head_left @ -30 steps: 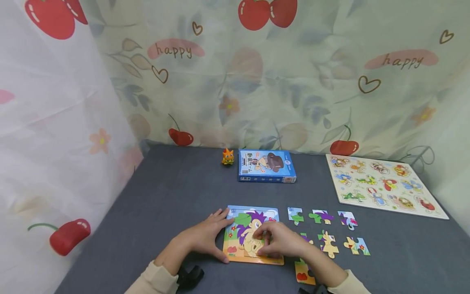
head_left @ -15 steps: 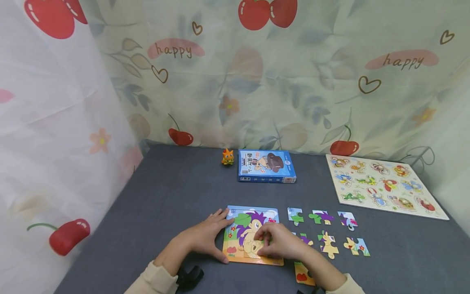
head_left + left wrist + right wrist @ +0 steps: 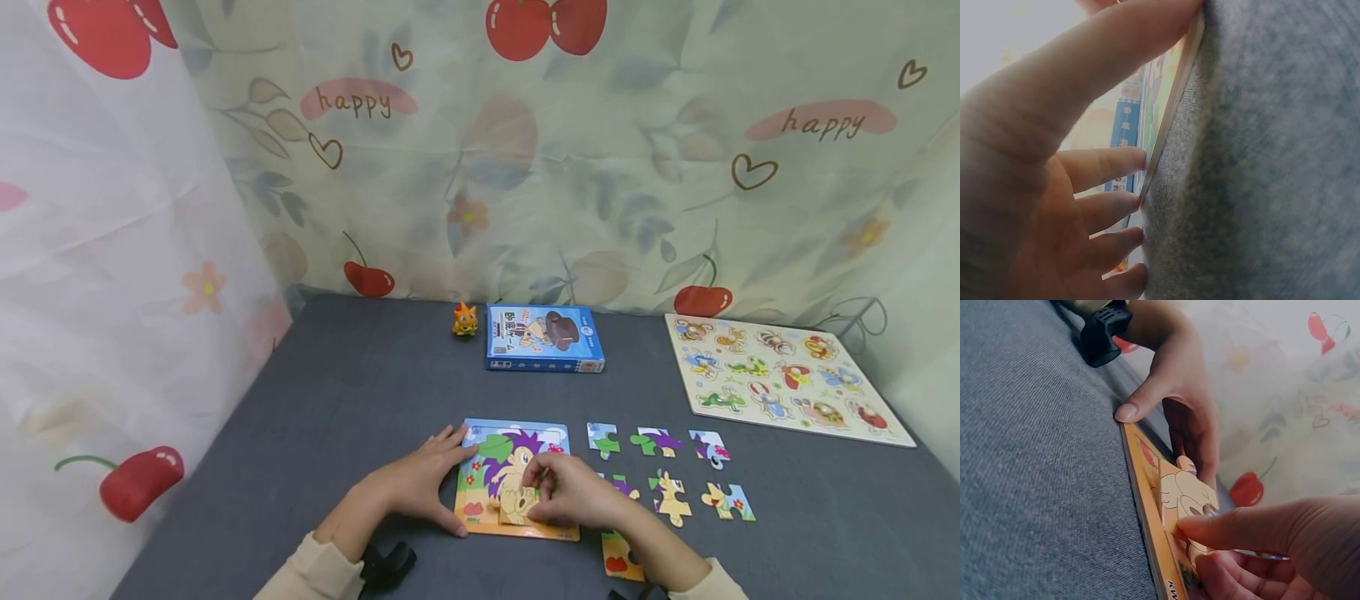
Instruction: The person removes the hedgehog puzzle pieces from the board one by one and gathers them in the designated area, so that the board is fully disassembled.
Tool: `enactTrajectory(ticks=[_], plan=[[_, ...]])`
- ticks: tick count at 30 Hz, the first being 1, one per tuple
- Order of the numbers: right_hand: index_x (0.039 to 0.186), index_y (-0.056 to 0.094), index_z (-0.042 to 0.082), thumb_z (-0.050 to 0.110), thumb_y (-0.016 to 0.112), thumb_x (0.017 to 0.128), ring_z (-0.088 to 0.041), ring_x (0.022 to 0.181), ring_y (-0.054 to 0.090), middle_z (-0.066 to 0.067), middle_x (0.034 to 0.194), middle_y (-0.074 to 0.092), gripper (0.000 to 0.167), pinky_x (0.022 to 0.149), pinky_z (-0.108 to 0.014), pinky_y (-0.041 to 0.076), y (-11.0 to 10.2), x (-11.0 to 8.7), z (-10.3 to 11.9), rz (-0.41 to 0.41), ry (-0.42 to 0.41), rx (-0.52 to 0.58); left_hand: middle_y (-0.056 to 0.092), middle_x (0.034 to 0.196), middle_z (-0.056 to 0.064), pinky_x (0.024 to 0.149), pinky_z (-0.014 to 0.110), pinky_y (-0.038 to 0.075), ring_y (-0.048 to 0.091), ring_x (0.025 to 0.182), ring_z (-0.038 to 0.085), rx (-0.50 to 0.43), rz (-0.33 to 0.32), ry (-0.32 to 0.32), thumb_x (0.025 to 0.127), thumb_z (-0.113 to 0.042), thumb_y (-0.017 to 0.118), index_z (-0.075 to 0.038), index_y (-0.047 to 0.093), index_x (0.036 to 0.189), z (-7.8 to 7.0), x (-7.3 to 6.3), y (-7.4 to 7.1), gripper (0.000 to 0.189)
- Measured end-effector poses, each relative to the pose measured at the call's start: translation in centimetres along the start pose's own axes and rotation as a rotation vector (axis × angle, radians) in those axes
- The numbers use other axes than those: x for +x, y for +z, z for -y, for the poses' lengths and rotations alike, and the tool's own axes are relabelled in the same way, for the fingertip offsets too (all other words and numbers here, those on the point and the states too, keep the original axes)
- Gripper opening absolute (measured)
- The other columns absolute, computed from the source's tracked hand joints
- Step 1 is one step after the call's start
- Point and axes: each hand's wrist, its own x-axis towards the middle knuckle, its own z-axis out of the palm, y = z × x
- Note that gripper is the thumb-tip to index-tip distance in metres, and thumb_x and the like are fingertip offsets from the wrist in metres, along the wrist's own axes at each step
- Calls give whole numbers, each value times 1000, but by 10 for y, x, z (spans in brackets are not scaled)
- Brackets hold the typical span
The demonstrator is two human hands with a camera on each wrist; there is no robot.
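Note:
A jigsaw tray (image 3: 474,492) with a purple-haired hedgehog picture lies in front of the person. The left hand (image 3: 420,479) rests at its left side, thumb at the near corner and fingers spread along the edge; the left wrist view shows these fingers (image 3: 1104,169) nearly straight. Over the lower middle of the picture, the right hand (image 3: 573,492) pinches a cream-and-orange puzzle piece (image 3: 1172,490) between thumb and fingers. This piece sits raised and tilted above the tray's surface in the right wrist view. The right hand covers the picture's lower right part.
Several loose puzzle pieces (image 3: 672,500) lie in rows right of the tray, one with red fruit (image 3: 618,560) near the right forearm. Behind stand a blue box (image 3: 543,337) and a small orange figurine (image 3: 465,321). An insect picture board (image 3: 787,379) lies at the back right.
The right hand has shifted very slightly to the right, and the pinched piece's edge now stands out more clearly from the picture. The left hand has stayed in place.

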Motion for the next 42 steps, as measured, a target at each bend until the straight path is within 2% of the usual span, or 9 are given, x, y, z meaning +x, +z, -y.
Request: enactTrajectory(ticks=[5, 12, 17, 21, 31, 42], plan=[[91, 58, 4, 10, 69, 82, -9, 61, 50, -1, 73, 55, 16, 50, -20, 43, -3, 0, -1, 22, 5, 64, 11, 158, 6, 111, 58, 21, 6, 145, 33, 0, -1, 6, 64, -59, 76, -20, 31, 147, 0, 0, 0, 102], [90, 58, 4, 10, 64, 87, -9, 52, 48, -1, 72, 57, 10, 45, -20, 42, -5, -1, -2, 50, 24, 133, 11, 158, 7, 111, 58, 21, 7, 145, 33, 2, -7, 4, 63, -58, 77, -19, 32, 146, 0, -1, 1, 102], [93, 59, 1, 13, 65, 87, -11, 62, 52, -3, 75, 59, 15, 53, -21, 44, -14, -7, 1, 19, 22, 154, 12, 158, 7, 111, 58, 21, 7, 145, 33, -1, -9, 9, 64, -57, 77, -18, 32, 146, -1, -1, 1, 102], [95, 59, -2, 14, 65, 87, -12, 64, 50, -3, 75, 57, 18, 53, -22, 44, -23, -15, 3, -1, 41, 184, 12, 158, 7, 111, 57, 20, 7, 145, 33, 1, -7, 12, 64, -57, 77, -18, 31, 146, 0, -1, 1, 102], [95, 59, -1, 17, 63, 89, -8, 64, 50, -4, 77, 56, 19, 55, -24, 47, -39, -39, -10, -36, 14, 110, 11, 158, 6, 111, 58, 20, 6, 145, 33, -10, -7, 13, 64, -57, 78, -18, 32, 146, 2, 0, 1, 102], [102, 56, -8, 18, 60, 91, -9, 68, 55, -7, 82, 58, 28, 61, -28, 50, -57, -71, -27, -57, 49, 180, 9, 158, 6, 112, 57, 19, 5, 145, 33, -8, -5, 22, 64, -57, 77, -19, 31, 147, 2, 2, 0, 102]])
